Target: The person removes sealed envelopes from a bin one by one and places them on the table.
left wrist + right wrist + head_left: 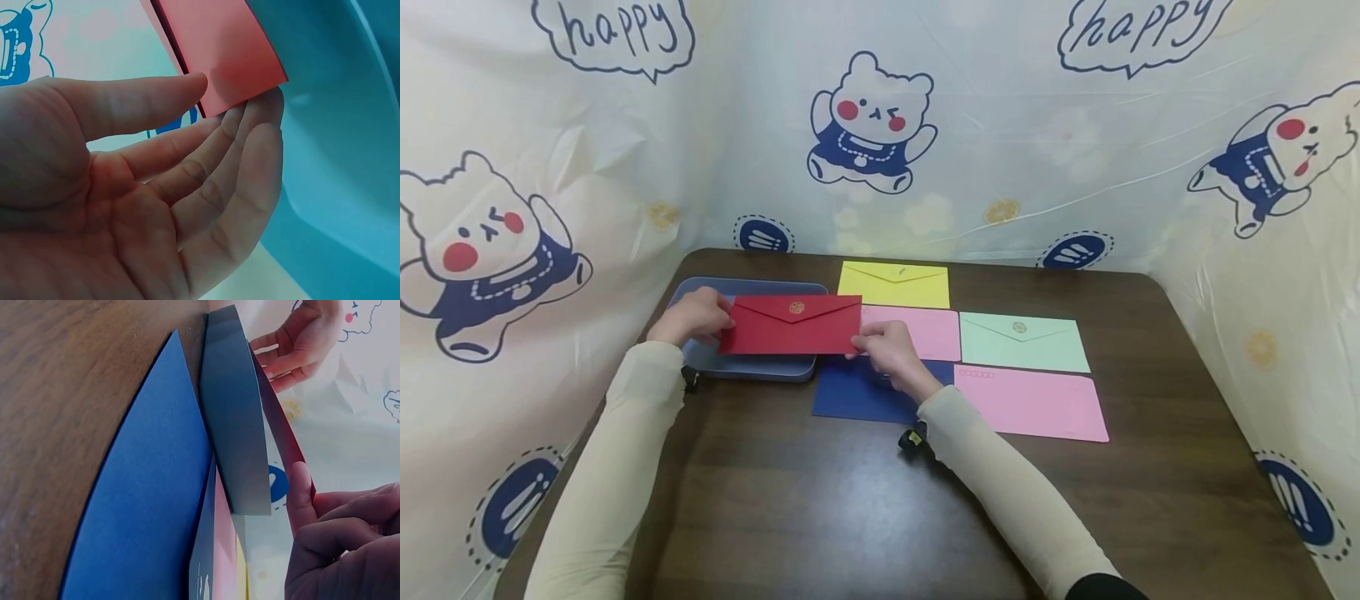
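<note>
A red envelope [790,333] with a gold emblem on its flap is held level above a blue-grey tray [760,368]. My left hand [694,317] pinches its left end, the thumb on one face and the fingers behind, as the left wrist view shows. At the other end, my right hand [891,354] pinches the right corner between thumb and fingers. In the right wrist view the red envelope [281,425] stands clear above the tray's side wall [234,412]. The right hand and forearm partly cover a blue envelope [857,396] below.
Right of the tray lie a yellow envelope [895,287], a pink envelope [925,329], a mint green envelope [1022,343] and another pink envelope [1030,404], closely grouped on the brown table [820,500]. A printed curtain [1000,125] surrounds the table's back and sides.
</note>
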A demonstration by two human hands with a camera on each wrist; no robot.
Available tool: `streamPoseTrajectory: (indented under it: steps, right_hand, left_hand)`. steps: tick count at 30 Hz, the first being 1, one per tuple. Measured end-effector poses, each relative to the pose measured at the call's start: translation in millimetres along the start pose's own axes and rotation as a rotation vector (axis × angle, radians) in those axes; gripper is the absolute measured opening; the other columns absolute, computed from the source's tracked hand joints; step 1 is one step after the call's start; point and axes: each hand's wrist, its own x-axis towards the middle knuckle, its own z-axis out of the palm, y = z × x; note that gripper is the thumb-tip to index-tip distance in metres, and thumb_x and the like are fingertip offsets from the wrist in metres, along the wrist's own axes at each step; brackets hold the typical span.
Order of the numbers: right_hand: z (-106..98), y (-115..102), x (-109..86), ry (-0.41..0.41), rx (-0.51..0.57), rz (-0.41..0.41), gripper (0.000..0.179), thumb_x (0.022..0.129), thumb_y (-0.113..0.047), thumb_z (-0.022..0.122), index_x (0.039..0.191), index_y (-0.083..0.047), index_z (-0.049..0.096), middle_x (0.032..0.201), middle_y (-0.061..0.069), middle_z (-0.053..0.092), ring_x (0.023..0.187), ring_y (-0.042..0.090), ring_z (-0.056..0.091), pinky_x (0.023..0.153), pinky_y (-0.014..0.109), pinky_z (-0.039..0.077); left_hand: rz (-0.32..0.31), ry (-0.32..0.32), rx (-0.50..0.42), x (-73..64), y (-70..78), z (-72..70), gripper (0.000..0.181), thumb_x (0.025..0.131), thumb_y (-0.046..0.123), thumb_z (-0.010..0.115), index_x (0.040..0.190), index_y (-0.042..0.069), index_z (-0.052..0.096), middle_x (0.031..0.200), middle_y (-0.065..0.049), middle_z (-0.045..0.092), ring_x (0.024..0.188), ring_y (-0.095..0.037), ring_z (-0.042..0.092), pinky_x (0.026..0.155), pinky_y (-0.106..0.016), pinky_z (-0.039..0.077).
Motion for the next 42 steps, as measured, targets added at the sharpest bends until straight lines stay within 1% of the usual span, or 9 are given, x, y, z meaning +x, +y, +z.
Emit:
streamPoseTrajectory:
  steps: [3,7,13,17,21,25,29,35,42]
  right_hand:
    - [-3.5,1.7,-0.9,-0.003,0.006,0.002,0.02,0.105,-0.013,0.065,0.116,-0.001,0.075,0.091,0.016,0.078,0.039,0.013,0.033,0.041,0.025,0.023]
    - [-8.2,5.2,-1.2,0.001,0.006,0.002,0.019,0.104,-0.012,0.065,0.115,0.0,0.076,0.093,0.019,0.078,0.04,0.013,0.034,0.041,0.024,0.025]
    - [-16.8,7.2,-3.0,0.008,-0.005,0.005,0.022,0.104,-0.012,0.066,0.12,0.0,0.075,0.092,0.016,0.078,0.041,0.012,0.036,0.042,0.023,0.027]
    - [-23.6,9.0,-3.5,0.014,0.004,0.003,0.024,0.104,-0.011,0.066,0.123,0.001,0.074,0.089,0.014,0.078,0.04,0.011,0.035,0.042,0.023,0.026]
    - [-29.5,10.4,-4.9,0.016,0.019,-0.007,0.023,0.103,-0.009,0.066,0.121,0.003,0.074,0.088,0.014,0.078,0.04,0.01,0.035,0.042,0.022,0.026]
    - [-34.9,11.0,-6.7,0.015,0.039,-0.005,0.022,0.103,-0.007,0.066,0.12,0.004,0.073,0.088,0.016,0.078,0.039,0.01,0.034,0.042,0.022,0.025]
    - [-40.3,11.9,-6.6,0.031,0.027,-0.002,0.024,0.102,-0.008,0.067,0.122,0.003,0.074,0.088,0.015,0.078,0.039,0.011,0.034,0.042,0.023,0.025]
    - [-50.0,17.3,-5.3,0.041,0.026,0.001,0.024,0.101,-0.009,0.069,0.122,0.001,0.074,0.089,0.017,0.077,0.04,0.012,0.036,0.042,0.024,0.025]
    - [-64.7,25.4,-7.3,0.009,0.066,-0.006,0.026,0.101,-0.009,0.068,0.125,0.002,0.072,0.088,0.014,0.077,0.04,0.01,0.033,0.042,0.024,0.025]
  left_hand:
    - [0.008,-0.006,0.007,-1.4,3.6,2.1,0.042,0.101,0.006,0.061,0.133,-0.02,0.054,0.122,-0.036,0.062,0.097,-0.04,0.072,0.08,-0.046,0.062]
    - [0.006,-0.021,0.022,-2.3,9.1,5.6,0.046,0.101,0.007,0.059,0.139,-0.019,0.051,0.126,-0.036,0.06,0.099,-0.039,0.071,0.082,-0.046,0.062]
    - [-0.004,-0.015,0.042,-3.8,17.1,8.7,0.05,0.101,0.007,0.058,0.143,-0.019,0.047,0.126,-0.036,0.06,0.098,-0.039,0.069,0.081,-0.044,0.062]
    - [0.013,-0.006,0.06,-4.5,21.3,11.6,0.05,0.101,0.007,0.058,0.143,-0.018,0.048,0.124,-0.035,0.062,0.095,-0.036,0.071,0.079,-0.042,0.062]
    - [0.025,-0.003,0.063,-5.6,24.2,14.8,0.051,0.101,0.007,0.06,0.145,-0.016,0.048,0.123,-0.034,0.063,0.093,-0.035,0.071,0.079,-0.041,0.062]
    - [0.035,-0.032,0.051,-7.0,26.5,16.0,0.054,0.101,0.008,0.062,0.147,-0.015,0.046,0.124,-0.032,0.062,0.095,-0.035,0.068,0.082,-0.043,0.061]
    - [0.069,-0.077,0.036,-7.9,29.3,15.3,0.058,0.101,0.008,0.062,0.15,-0.016,0.041,0.123,-0.031,0.063,0.095,-0.035,0.068,0.083,-0.045,0.061]
    - [0.101,-0.094,0.034,-5.6,34.4,18.6,0.061,0.101,0.007,0.061,0.153,-0.014,0.038,0.113,-0.026,0.068,0.091,-0.032,0.069,0.082,-0.044,0.06]
    - [0.121,-0.078,0.039,-1.2,41.7,27.5,0.058,0.1,0.004,0.059,0.153,-0.013,0.039,0.099,-0.02,0.07,0.081,-0.028,0.066,0.071,-0.037,0.057]
